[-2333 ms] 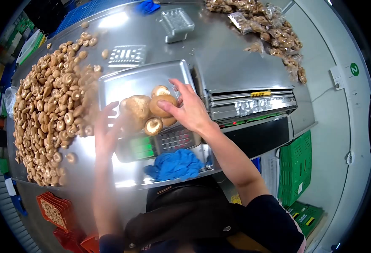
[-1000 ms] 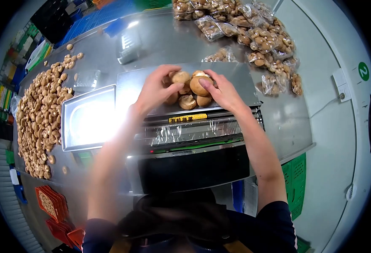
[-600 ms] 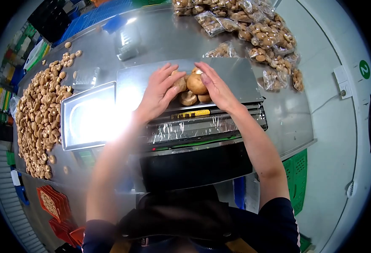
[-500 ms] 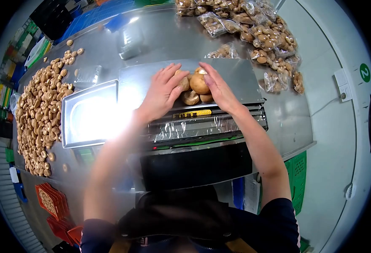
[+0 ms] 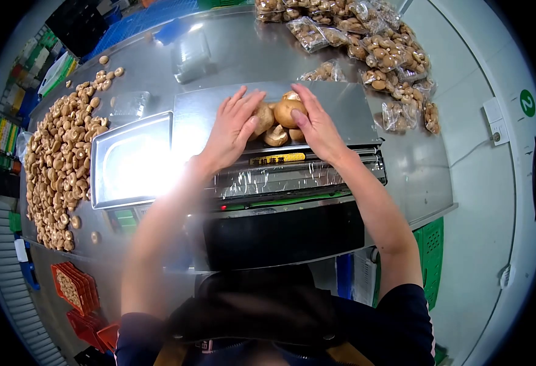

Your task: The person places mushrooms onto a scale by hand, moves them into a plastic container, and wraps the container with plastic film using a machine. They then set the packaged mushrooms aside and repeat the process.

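A small heap of brown mushrooms point(image 5: 289, 114) sits on the flat metal plate point(image 5: 347, 113) of a film wrapping machine. My left hand point(image 5: 230, 131) cups the heap from the left, thumb against a mushroom and fingers reaching forward. From the right, my right hand point(image 5: 318, 129) curves round the same heap, its thumb on the largest cap. Just in front of the heap, a yellow label point(image 5: 277, 159) with dark characters lies near the clear film point(image 5: 268, 180). My palms hide parts of the outer mushrooms.
To the left are a shiny metal tray point(image 5: 99, 177) and a big pile of loose mushrooms point(image 5: 60, 165). Clear plastic trays point(image 5: 191, 58) lie behind. Bagged mushrooms point(image 5: 383, 52) are heaped at the back right, beside a white wall point(image 5: 481, 165). Red crates point(image 5: 76, 287) stand low on the left.
Both hands stay around the mushrooms, with the left hand shifted slightly and its fingers spread a little more. The camera view has moved slightly.
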Motion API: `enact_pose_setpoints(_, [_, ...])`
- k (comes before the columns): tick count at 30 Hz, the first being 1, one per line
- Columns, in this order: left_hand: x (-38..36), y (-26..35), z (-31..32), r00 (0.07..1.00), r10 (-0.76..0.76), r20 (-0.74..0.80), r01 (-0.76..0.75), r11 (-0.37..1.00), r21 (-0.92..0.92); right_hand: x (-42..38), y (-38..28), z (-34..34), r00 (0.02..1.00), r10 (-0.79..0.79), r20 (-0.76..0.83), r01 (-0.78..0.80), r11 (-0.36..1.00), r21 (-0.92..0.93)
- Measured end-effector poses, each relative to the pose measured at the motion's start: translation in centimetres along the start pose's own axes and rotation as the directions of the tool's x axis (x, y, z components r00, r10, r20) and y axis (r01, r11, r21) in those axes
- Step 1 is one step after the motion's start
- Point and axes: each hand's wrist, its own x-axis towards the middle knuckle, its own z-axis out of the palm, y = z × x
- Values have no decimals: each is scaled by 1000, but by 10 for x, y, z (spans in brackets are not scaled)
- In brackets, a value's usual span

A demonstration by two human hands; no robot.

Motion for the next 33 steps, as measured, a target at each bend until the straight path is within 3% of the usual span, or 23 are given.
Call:
enact_pose_setpoints(6, [-12, 6, -8, 993, -80, -89, 70, 991, -117, -10, -1, -7, 1000, 11, -14, -10, 999, 37])
enact_pose_setpoints(11, [-40, 6, -24, 986, -147, -74, 137, 983, -126, -20, 4, -18, 1000, -2, -17, 2, 1000, 22])
enact_pose_setpoints(14, [-63, 12, -45, 988, -148, -36, 146, 988, -51, -32, 0, -39, 1000, 17, 10, -17, 1000, 0])
enact_pose_setpoints(15, [-72, 12, -53, 992, -125, 7, 124, 991, 48, -38, 4, -45, 999, -34, -40, 31, 997, -69])
enact_pose_setpoints(17, [-90, 10, -71, 991, -90, 99, 64, 969, 241, -55, 4, -67, 1000, 5, 17, -3, 992, -130])
enact_pose_setpoints(20, [-107, 11, -95, 975, -6, 222, -83, 917, 390, -80, 8, -102, 988, 91, 121, -55, 960, -276])
enact_pose_setpoints(25, [-83, 29, -98, 946, -109, 304, -30, 908, 417, -70, 0, -112, 994, 44, 98, -9, 941, -339])
enact_pose_setpoints(27, [-74, 38, -99, 898, -149, 414, -32, 916, 399, -72, 0, -112, 966, -24, 258, 134, 898, -419])
enact_pose_setpoints(29, [-90, 26, -99, 883, -74, 463, -150, 891, 428, -80, 0, -115, 915, -48, 400, 258, 833, -490])
enact_pose_setpoints(32, [-93, 35, -103, 856, -105, 507, -166, 871, 462, -96, 10, -126, 844, 87, 530, 303, 738, -603])
enact_pose_setpoints(33, [-87, 38, -103, 867, -84, 491, -170, 876, 451, -94, 14, -126, 844, 11, 536, 360, 729, -583])
